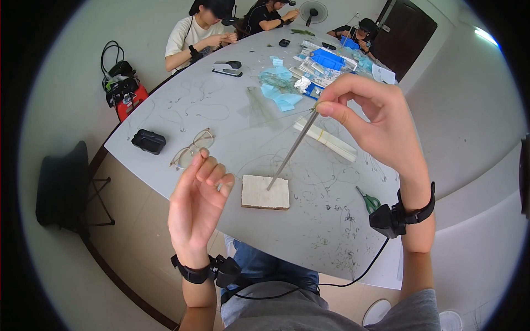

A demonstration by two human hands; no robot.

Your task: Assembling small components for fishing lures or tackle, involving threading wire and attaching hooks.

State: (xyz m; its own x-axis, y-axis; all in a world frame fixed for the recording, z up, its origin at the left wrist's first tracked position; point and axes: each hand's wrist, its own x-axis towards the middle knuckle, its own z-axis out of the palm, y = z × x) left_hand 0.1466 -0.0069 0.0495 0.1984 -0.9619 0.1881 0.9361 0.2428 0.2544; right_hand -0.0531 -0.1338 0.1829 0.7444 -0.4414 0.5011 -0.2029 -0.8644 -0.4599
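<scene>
My right hand [367, 118] is raised over the table with thumb and forefinger closed at the top of a thin grey metal rod [292, 149]. A tiny dark-greenish bit shows at these fingertips, too small to name. The rod slants down, and its lower end meets the white top of a small block [259, 193] with a brown edge. Left of the block, my left hand [197, 201] is held up, palm toward me. Its fingers are curled, thumb and forefinger together; whatever they pinch, if anything, is too fine to see.
Eyeglasses [192, 149] and a black tray [149, 142] lie left, a stapler [227, 68] farther back. Banded white strips [326, 139] and green-handled scissors [369, 199] are right. Dark thread scraps dot the table [248, 231]. Blue sheets [280, 98] and blue trays [329, 59] lie beyond; several people sit behind.
</scene>
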